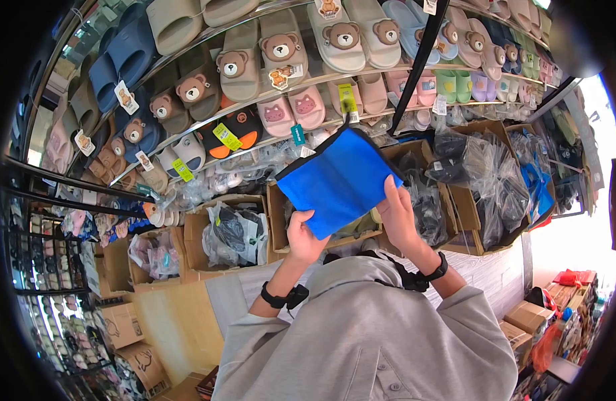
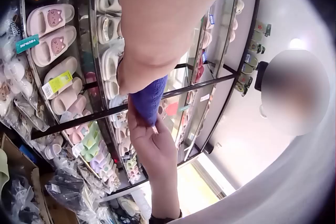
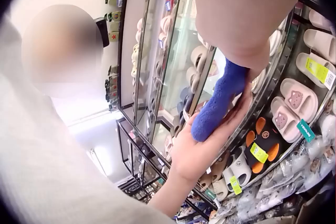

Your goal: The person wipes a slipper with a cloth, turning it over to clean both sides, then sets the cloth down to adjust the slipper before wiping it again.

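Observation:
A blue cloth piece (image 1: 338, 179) with a dark upper edge is stretched between both hands in front of the chest. The left hand (image 1: 305, 237) grips its lower left corner, thumb on the near face. At its right edge the right hand (image 1: 397, 212) pinches it, thumb on top and fingers behind. From the left wrist view the blue cloth (image 2: 149, 99) appears edge-on, with the right hand (image 2: 152, 142) at its far side. In the right wrist view the cloth (image 3: 220, 103) lies against the left hand's (image 3: 197, 148) palm and fingers.
Shelves of slippers with bear faces (image 1: 281, 47) rise ahead. Below them stand cardboard boxes (image 1: 188, 244) of plastic-wrapped shoes (image 1: 236, 234). More boxes (image 1: 528, 315) are at the lower right, and a dark post (image 1: 420, 63) crosses the shelves.

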The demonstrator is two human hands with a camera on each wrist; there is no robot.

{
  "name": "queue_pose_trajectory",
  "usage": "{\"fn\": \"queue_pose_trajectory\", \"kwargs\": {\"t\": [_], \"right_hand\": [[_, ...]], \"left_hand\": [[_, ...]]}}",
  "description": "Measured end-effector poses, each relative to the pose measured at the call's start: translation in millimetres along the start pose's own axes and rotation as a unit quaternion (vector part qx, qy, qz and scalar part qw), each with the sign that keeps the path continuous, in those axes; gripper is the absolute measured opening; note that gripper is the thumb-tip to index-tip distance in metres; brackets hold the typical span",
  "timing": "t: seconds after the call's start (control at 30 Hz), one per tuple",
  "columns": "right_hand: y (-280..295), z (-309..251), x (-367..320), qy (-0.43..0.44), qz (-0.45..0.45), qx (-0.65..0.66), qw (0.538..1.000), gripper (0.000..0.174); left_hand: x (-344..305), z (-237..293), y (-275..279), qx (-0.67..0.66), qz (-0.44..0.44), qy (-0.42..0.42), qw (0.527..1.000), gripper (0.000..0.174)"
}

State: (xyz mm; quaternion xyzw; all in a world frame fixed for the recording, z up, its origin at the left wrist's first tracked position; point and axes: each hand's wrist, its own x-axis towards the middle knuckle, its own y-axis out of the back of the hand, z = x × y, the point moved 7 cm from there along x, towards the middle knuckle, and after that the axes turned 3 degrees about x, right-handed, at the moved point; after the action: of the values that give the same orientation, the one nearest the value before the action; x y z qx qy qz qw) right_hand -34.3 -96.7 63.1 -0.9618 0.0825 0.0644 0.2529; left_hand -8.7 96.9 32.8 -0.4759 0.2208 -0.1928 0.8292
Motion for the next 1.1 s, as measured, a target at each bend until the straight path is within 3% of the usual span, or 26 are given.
{"fn": "queue_pose_trajectory", "kwargs": {"t": [0.03, 0.07, 0.33, 0.43, 0.53, 0.63, 0.73, 0.8, 0.83, 0.87, 0.97, 1.07, 1.1], "right_hand": [[-1, -3, 4, 0.044, -0.017, 0.110, 0.993, 0.044], [3, 1, 5, 0.033, 0.003, 0.136, 0.990, 0.045], [-9, -11, 2, -0.002, -0.026, 0.192, 0.981, 0.052], [-10, -17, 8, -0.021, -0.047, 0.201, 0.978, 0.053], [-8, -21, 13, -0.060, -0.066, 0.210, 0.974, 0.053], [-4, -22, 20, -0.095, -0.105, 0.197, 0.970, 0.052], [-2, -26, 29, -0.114, -0.145, 0.141, 0.973, 0.050], [3, -28, 34, -0.122, -0.155, 0.086, 0.977, 0.050], [8, -27, 37, -0.124, -0.155, 0.054, 0.979, 0.049], [10, -26, 38, -0.128, -0.155, 0.023, 0.979, 0.049], [11, -23, 41, -0.147, -0.148, 0.023, 0.978, 0.047], [1, -17, 39, -0.151, -0.149, 0.227, 0.950, 0.043], [0, -11, 37, -0.170, -0.166, 0.216, 0.947, 0.042]], "left_hand": [[0, 1, 0, -0.015, 0.010, 0.003, 1.000, 0.056], [0, 2, 0, -0.010, 0.004, -0.001, 1.000, 0.060], [-1, 9, -7, -0.018, -0.035, 0.009, 0.999, 0.069], [-4, 9, -14, -0.171, -0.094, 0.064, 0.979, 0.089], [0, 16, -14, -0.198, -0.087, 0.069, 0.974, 0.117], [10, 20, -6, -0.223, -0.174, 0.096, 0.954, 0.122], [6, 21, -7, -0.203, -0.209, 0.173, 0.941, 0.106], [9, 25, 14, 0.067, -0.076, 0.115, 0.988, 0.091], [9, 33, 22, 0.201, -0.005, 0.081, 0.976, 0.084], [11, 33, 9, 0.212, -0.078, 0.105, 0.969, 0.057], [14, 38, 4, 0.310, -0.038, 0.108, 0.944, 0.044], [9, 48, -11, 0.272, -0.018, 0.067, 0.960, 0.041], [8, 50, -12, 0.266, -0.010, 0.050, 0.963, 0.041]]}}
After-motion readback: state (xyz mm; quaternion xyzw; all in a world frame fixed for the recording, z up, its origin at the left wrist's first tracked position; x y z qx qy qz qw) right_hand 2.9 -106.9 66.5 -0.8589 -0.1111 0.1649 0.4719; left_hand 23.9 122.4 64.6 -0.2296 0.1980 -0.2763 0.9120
